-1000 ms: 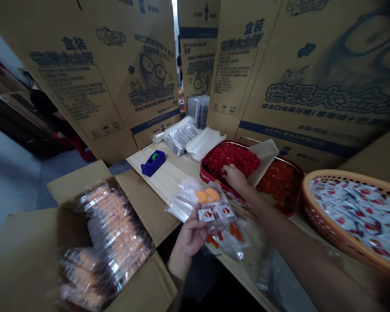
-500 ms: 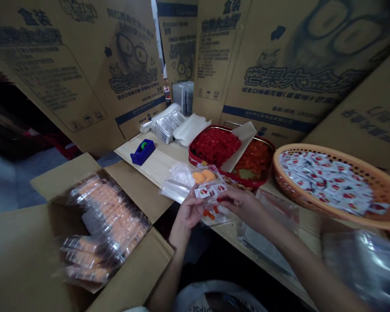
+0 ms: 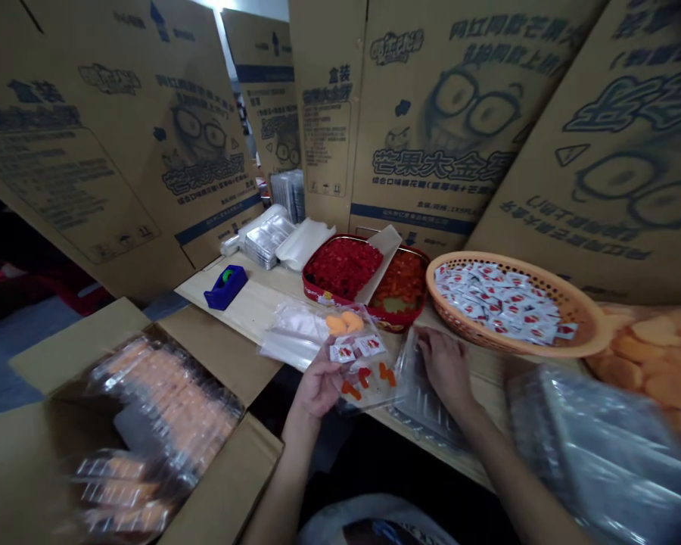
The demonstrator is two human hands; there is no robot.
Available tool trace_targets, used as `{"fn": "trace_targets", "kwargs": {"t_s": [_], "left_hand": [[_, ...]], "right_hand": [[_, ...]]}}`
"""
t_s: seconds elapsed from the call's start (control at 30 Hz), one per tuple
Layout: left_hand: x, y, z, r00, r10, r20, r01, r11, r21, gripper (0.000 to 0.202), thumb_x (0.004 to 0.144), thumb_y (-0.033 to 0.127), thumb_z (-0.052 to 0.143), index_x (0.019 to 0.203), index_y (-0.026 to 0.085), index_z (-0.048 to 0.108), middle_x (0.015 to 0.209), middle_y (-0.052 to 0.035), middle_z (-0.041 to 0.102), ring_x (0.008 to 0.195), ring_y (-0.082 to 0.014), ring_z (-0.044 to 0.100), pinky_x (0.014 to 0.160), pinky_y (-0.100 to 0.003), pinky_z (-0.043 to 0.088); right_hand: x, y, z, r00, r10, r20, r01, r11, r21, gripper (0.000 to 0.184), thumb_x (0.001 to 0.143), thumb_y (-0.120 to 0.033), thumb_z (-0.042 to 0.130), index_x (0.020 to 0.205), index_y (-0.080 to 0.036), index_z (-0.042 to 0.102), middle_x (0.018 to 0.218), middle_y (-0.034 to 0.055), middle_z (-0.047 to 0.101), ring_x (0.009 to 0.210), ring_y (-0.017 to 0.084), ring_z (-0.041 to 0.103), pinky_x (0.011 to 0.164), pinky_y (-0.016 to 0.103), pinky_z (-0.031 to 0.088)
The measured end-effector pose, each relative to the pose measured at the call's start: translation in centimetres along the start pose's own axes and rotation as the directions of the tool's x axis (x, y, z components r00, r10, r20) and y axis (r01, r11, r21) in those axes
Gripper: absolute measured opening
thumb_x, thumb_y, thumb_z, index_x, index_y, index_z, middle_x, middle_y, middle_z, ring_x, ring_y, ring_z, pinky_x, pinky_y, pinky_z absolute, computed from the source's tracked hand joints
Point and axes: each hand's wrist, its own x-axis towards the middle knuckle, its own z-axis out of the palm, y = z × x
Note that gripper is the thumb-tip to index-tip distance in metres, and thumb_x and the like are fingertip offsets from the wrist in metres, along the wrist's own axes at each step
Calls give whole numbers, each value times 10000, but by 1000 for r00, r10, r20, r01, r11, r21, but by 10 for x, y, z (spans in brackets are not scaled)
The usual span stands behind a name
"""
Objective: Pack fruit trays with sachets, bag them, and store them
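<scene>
My left hand (image 3: 316, 387) grips the near edge of a clear plastic tray (image 3: 359, 356) that carries two orange pieces, two small red-and-white sachets and a few little red and orange candies. My right hand (image 3: 446, 366) rests, fingers curled, on a stack of empty clear trays (image 3: 425, 409) lying on the wooden table (image 3: 250, 306). Just behind the hands stands a red tin (image 3: 368, 274) split by a paper divider, red candies on its left side and orange-red ones on its right.
An orange wicker basket (image 3: 579, 318) full of sachets sits at the right, with orange pieces (image 3: 652, 348) beyond it. A blue tape dispenser (image 3: 225, 287) and stacked clear trays (image 3: 269, 238) lie further back. An open carton (image 3: 147, 409) of filled packs is at the left. Tall printed cartons (image 3: 443, 129) wall the table.
My right hand left the red tin, came to the held tray, then moved right onto the stack of empty trays. More small candies lie in the tray. The view swung right.
</scene>
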Motion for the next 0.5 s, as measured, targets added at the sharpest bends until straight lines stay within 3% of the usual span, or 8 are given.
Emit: {"fn": "trace_targets", "kwargs": {"t_s": [0.1,0.2,0.33,0.5], "left_hand": [[-2,-1,-5,1000,-4,-24,5,1000,14,610,643,17,553,1199,253,464,1064,-33,632,861,-175,626,729,-310,487],[-3,-2,-9,999,-17,-33,19,999,43,676,635,21,560,1250,266,426,1040,-29,635,827,-169,627,745,-320,483],[-4,-4,-11,999,-12,-41,15,998,65,651,627,23,565,1227,248,449,1115,-45,614,854,-181,624,767,-342,480],[-3,-4,-16,999,-13,-34,15,998,55,613,627,31,575,1191,251,480,1158,-40,597,915,-195,614,797,-355,479]], "right_hand": [[0,-2,8,999,23,-27,-25,998,-57,378,936,-278,357,1239,-89,481,1221,178,553,1141,291,477,989,488,283],[5,-2,9,999,23,32,-21,998,-52,388,945,-260,344,1267,-71,451,1192,184,569,1124,275,489,1005,478,247],[11,1,9,998,37,51,-35,999,-24,355,950,-249,324,1234,-109,485,1158,162,577,1074,267,504,883,418,332],[12,1,10,997,79,11,-77,992,-100,395,957,-283,296,1252,-102,487,1120,176,574,1022,297,489,788,402,349]]}}
